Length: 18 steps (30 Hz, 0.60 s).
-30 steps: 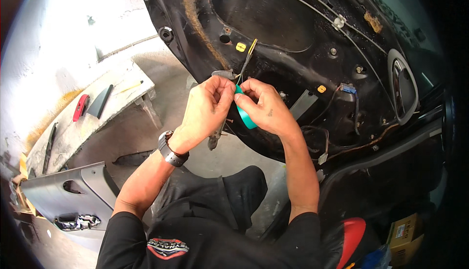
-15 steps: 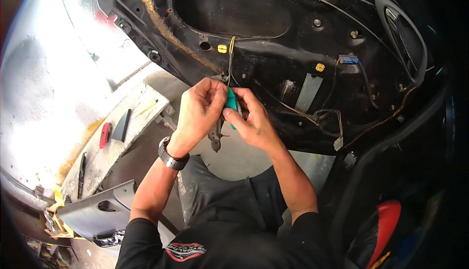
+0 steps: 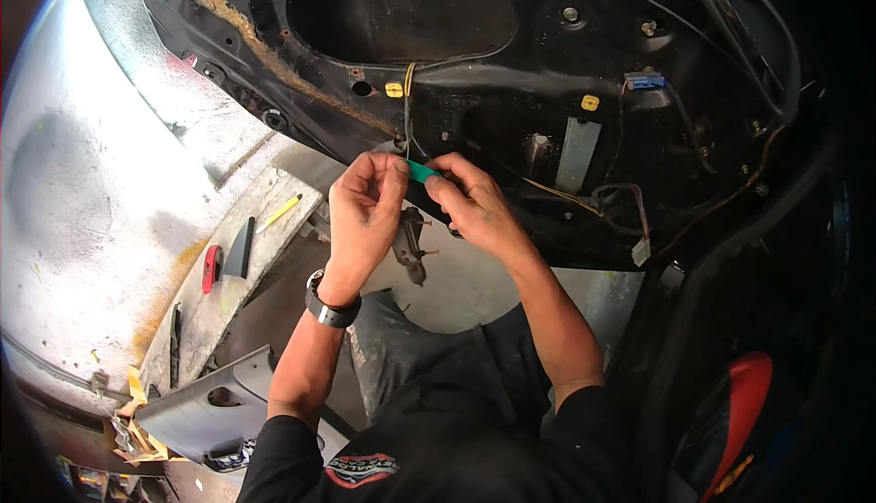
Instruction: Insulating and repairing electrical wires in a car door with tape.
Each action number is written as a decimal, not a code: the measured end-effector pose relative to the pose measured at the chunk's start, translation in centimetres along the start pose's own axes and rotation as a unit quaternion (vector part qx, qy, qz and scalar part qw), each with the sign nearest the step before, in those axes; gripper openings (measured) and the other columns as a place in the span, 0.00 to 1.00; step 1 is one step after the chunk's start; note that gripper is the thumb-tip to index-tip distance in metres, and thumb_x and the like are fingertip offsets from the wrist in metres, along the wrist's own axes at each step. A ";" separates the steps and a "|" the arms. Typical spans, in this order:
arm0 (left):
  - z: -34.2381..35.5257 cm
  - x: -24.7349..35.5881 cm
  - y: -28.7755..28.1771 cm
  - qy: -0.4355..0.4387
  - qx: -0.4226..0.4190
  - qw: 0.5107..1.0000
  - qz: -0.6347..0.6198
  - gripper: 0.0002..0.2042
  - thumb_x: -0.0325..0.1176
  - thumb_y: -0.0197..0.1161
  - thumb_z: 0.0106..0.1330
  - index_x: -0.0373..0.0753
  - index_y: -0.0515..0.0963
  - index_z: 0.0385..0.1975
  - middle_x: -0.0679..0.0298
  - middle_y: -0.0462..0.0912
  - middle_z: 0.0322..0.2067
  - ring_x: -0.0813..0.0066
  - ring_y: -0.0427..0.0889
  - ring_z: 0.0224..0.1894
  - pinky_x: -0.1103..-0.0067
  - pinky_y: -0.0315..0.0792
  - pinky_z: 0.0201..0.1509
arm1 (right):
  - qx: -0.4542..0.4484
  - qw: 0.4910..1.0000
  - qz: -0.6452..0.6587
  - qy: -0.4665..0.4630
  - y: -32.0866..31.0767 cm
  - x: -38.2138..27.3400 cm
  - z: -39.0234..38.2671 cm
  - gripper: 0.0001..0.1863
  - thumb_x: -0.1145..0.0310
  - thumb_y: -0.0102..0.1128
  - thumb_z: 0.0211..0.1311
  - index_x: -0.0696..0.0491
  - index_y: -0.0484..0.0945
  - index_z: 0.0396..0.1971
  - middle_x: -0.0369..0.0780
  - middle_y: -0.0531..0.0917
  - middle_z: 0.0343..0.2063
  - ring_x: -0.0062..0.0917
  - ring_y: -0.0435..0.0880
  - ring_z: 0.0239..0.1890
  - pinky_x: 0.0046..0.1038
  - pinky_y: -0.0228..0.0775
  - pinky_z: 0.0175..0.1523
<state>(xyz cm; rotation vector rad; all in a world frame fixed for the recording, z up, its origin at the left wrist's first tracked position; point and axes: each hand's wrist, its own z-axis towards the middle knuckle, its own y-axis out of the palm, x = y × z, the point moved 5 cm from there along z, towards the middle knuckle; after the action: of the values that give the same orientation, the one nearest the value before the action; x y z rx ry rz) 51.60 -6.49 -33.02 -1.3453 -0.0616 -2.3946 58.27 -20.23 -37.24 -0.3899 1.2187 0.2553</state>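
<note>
A short strip of green tape (image 3: pixel 421 172) stretches between my two hands, just below a bundle of thin wires (image 3: pixel 408 120) coming down the black car door (image 3: pixel 493 110). At its left end, my left hand (image 3: pixel 365 202) pinches the strip between thumb and fingertips. The other end is gripped between the thumb and forefinger of my right hand (image 3: pixel 476 206). Whether the wires touch the tape is hidden by my fingers. Below my hands hangs a dark, dirty mechanical part (image 3: pixel 411 249) with small screws sticking out.
On a worn plank (image 3: pixel 290 220) at left lie a red tool (image 3: pixel 212 268), a dark triangular trim piece (image 3: pixel 239 247) and a yellow pen-like stick (image 3: pixel 278 214). A grey door trim panel (image 3: pixel 192 416) leans below. The door carries yellow clips (image 3: pixel 589 102), a blue connector (image 3: pixel 644 79) and a dangling pale connector (image 3: pixel 641 252).
The green tape has gone from hanging steeply down between my fingers to a flatter stretch from hand to hand. My fingers have shifted along it. The whole view has moved slightly.
</note>
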 end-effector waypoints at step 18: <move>0.0 -0.4 -0.1 0.017 0.018 1.000 -0.009 0.10 0.25 0.68 0.63 0.32 0.77 0.41 0.78 0.73 0.23 0.94 0.67 0.26 0.92 0.61 0.30 | 0.035 0.990 -0.075 -0.113 -0.7 -2.1 -0.9 0.17 0.59 0.61 0.60 0.54 0.79 0.43 0.46 0.79 0.31 0.36 0.79 0.36 0.34 0.69 0.42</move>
<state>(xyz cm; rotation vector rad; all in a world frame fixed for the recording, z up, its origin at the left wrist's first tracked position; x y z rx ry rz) 51.72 -6.30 -33.31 -1.2937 -0.1064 -2.4177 57.11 -21.22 -35.37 -0.3795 0.9671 0.1230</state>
